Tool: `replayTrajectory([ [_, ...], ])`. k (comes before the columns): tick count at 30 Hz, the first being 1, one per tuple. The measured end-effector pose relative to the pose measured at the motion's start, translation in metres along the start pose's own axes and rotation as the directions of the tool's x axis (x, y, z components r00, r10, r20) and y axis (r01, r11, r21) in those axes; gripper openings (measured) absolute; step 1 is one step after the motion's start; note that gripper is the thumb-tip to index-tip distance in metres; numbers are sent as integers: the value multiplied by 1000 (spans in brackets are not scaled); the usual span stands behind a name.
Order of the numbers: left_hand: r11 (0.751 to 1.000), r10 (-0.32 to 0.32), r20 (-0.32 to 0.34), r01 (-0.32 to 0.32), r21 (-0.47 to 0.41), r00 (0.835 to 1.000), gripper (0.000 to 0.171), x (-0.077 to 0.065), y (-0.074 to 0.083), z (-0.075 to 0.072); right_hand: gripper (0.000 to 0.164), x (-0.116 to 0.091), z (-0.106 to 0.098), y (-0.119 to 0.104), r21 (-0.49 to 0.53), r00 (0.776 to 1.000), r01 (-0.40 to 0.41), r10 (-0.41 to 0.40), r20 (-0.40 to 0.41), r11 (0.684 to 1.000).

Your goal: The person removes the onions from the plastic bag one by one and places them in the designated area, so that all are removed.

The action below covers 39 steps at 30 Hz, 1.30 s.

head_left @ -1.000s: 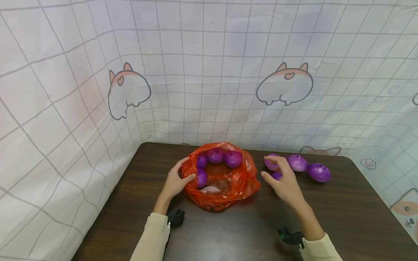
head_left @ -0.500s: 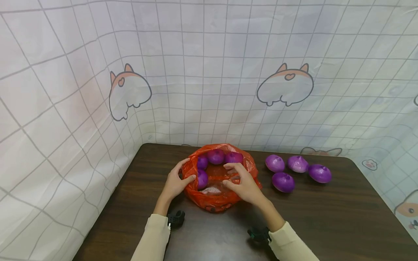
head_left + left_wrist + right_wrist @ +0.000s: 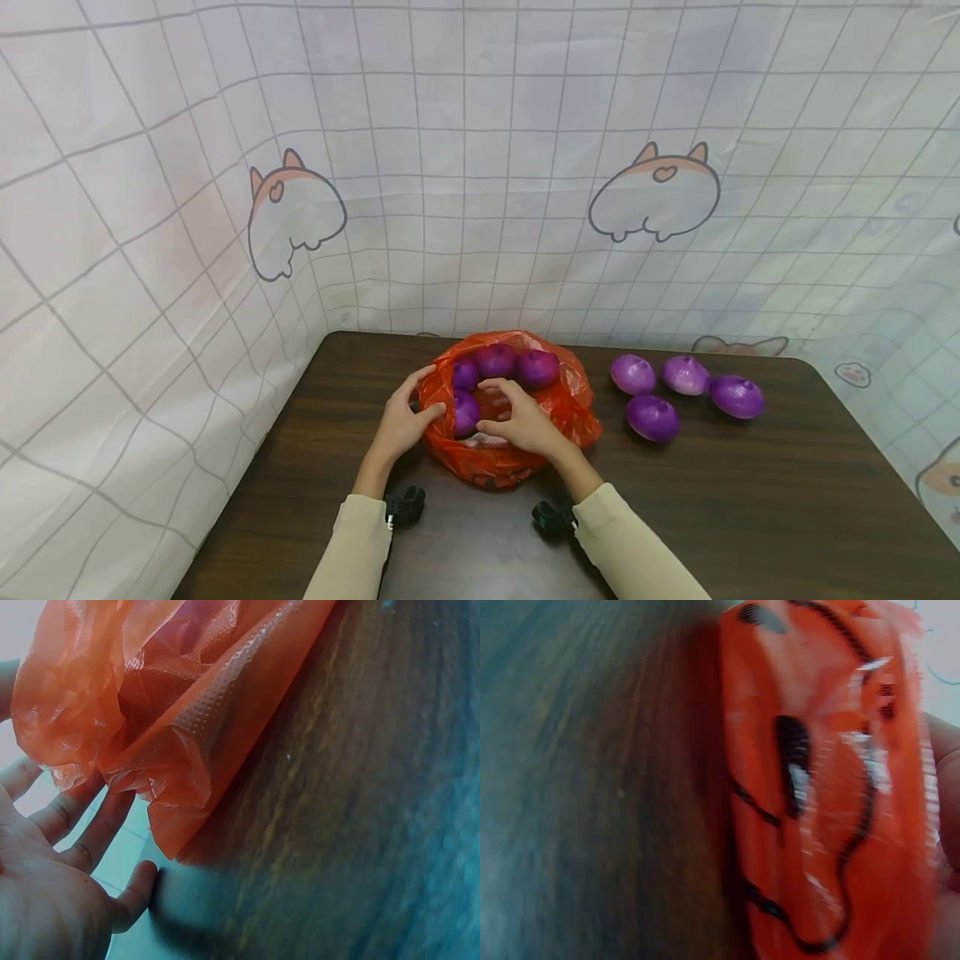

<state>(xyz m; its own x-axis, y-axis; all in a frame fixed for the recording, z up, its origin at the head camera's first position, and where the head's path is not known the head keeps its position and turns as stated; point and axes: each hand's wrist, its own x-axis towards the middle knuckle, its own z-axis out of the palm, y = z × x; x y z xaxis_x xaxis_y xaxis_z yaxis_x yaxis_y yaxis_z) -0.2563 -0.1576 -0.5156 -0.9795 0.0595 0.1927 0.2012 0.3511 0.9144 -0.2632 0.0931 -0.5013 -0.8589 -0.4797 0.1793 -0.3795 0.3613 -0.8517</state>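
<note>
A crinkled red plastic bag (image 3: 573, 408) sits on the table with its mouth facing up. Several purple onions (image 3: 537, 368) show inside it, along the back and left. My left hand (image 3: 400, 425) holds the bag's left rim, thumb over the edge and fingers outside; in the left wrist view, its fingers (image 3: 94, 832) lie behind the hanging plastic. My right hand (image 3: 522, 421) is over the bag's mouth with nothing in it, thumb and fingers spread in a curve. Its fingertips point at the nearest onion (image 3: 466, 413) on the left. The right wrist view shows mostly the bag's printed side (image 3: 817, 787).
To the right of the bag, several more purple onions (image 3: 652, 418) lie loose in a group on the dark wooden table (image 3: 750, 500). A white gridded cloth (image 3: 480, 167) with cartoon prints hangs behind and to the sides of the table.
My right hand has moved left, from beside the loose onions to over the bag's mouth near the left onion. My left hand has stayed at the rim. The onions lie as before.
</note>
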Motion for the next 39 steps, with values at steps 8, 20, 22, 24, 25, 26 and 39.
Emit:
replayTrajectory([
  [8,1000,-7,-1,7,-3,1000,62,-1,2,-1,64,12,13,10,-30,999,12,-11,33,999],
  [20,1000,2,1,-2,-4,1000,63,0,2,1,71,20,20,7,-87,997,-39,45,68,995],
  [22,1000,-2,0,2,-4,1000,63,0,2,1,70,20,20,6,-91,996,-46,53,75,995],
  [24,1000,-2,-1,2,1,1000,63,0,1,1,70,20,19,5,-90,995,-58,65,75,994],
  [25,1000,-3,0,3,2,1000,63,1,1,1,70,19,19,4,-88,995,-61,68,73,994],
  [26,1000,-4,-1,4,4,1000,63,1,1,1,70,19,19,4,-87,995,-62,68,71,994],
  [39,1000,2,3,-2,6,1000,63,-2,5,1,70,11,12,5,-77,997,-66,67,22,995],
])
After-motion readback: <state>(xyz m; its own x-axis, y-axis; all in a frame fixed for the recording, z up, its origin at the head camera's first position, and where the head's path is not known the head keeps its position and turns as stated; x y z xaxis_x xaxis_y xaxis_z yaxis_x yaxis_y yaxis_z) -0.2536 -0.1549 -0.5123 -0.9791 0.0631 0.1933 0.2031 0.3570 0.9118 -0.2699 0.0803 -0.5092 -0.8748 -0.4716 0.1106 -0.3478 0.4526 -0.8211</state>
